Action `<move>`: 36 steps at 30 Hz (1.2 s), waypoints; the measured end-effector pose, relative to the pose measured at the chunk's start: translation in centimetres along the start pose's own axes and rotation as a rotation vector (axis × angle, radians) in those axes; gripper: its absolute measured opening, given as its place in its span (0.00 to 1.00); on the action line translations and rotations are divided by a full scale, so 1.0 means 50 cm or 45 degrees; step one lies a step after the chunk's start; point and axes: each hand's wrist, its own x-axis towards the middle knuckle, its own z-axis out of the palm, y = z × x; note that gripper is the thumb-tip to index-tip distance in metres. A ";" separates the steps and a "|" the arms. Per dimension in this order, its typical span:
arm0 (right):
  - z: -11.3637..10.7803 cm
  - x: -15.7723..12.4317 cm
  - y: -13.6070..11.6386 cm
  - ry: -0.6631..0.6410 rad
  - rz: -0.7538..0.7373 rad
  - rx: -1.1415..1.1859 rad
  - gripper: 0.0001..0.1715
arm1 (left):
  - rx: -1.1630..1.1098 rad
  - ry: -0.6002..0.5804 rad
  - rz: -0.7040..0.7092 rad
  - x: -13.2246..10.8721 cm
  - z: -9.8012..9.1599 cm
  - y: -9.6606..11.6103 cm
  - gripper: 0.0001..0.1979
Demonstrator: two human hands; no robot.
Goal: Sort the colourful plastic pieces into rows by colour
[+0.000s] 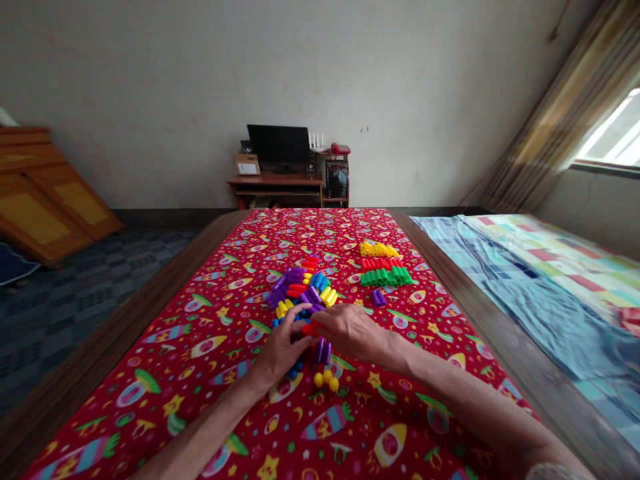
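My left hand (284,347) is at the near side of a pile of coloured plastic pieces, thumb and fingers curved around a red piece (311,328). From the right, my right hand (350,328) grips the same red piece with closed fingers. Purple pieces (323,351) lie just below the hands, and yellow pieces (326,381) are nearer to me. Beyond the hands the pile holds purple, red, blue and yellow pieces (329,297). Blue pieces (295,370) are partly hidden by my left hand.
Rows of yellow (379,250), red (379,264) and green pieces (386,277) lie to the right on the red patterned cloth (220,387). A purple pair (379,298) sits below them. A desk with a monitor (280,147) stands beyond; a bed (545,280) is at right.
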 end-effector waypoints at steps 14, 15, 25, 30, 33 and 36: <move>0.000 0.003 0.013 0.018 -0.425 0.107 0.13 | -0.120 -0.038 0.165 -0.007 -0.011 -0.007 0.30; -0.002 0.007 0.013 0.007 -0.426 0.120 0.13 | -0.123 -0.031 0.168 -0.007 -0.010 -0.008 0.30; -0.111 0.011 0.299 0.215 0.261 0.037 0.19 | 0.007 -0.023 0.294 0.001 -0.005 -0.012 0.21; -0.110 0.000 0.419 -0.002 0.508 0.001 0.17 | 0.137 -0.035 0.309 0.003 -0.008 -0.007 0.16; -0.099 -0.004 0.430 -0.106 0.410 0.036 0.16 | 0.172 -0.047 0.336 0.005 -0.009 -0.007 0.16; -0.093 -0.004 0.428 -0.145 0.380 0.067 0.17 | 0.189 -0.049 0.359 0.005 -0.009 -0.006 0.16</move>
